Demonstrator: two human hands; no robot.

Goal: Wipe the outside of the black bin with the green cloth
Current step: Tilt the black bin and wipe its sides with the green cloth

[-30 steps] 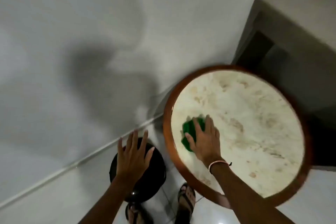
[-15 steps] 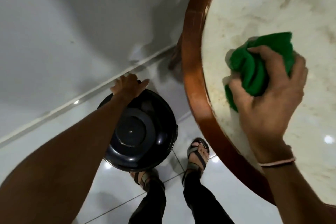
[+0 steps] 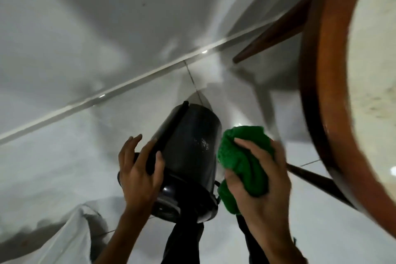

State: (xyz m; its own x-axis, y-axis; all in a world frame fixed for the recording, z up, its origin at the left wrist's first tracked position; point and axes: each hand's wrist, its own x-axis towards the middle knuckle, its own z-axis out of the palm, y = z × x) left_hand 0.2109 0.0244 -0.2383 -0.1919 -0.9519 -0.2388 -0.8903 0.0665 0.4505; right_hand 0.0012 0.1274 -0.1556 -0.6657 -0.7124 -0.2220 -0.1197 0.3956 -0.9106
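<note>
Head view, read from left to right. At far left, a pale wall (image 3: 64, 17) meets a glossy white tiled floor (image 3: 53, 156) along a light skirting strip (image 3: 128, 83) that runs diagonally up to the right. Left of centre, the left hand (image 3: 139, 176) grips the black bin (image 3: 190, 152) near its rim, thumb laid across the side facing the camera, fingers curled loosely around the far-left side with the tips spread. The bin is tilted, its lidded top toward the camera and its base pointing away toward the floor; a black bar (image 3: 169, 135) runs along its left side. Whether the base touches the floor cannot be told. Dark trouser legs (image 3: 182, 242) show below the bin. Just right of the bin, the right hand (image 3: 263, 188) holds the green cloth (image 3: 244, 161) bunched in closed fingers, the cloth just beside the bin's right wall; contact cannot be confirmed. At right, the round table (image 3: 317, 70) with a brown wooden rim and pale stone-patterned top fills the edge; two dark table legs (image 3: 272, 34) extend beneath it.
</note>
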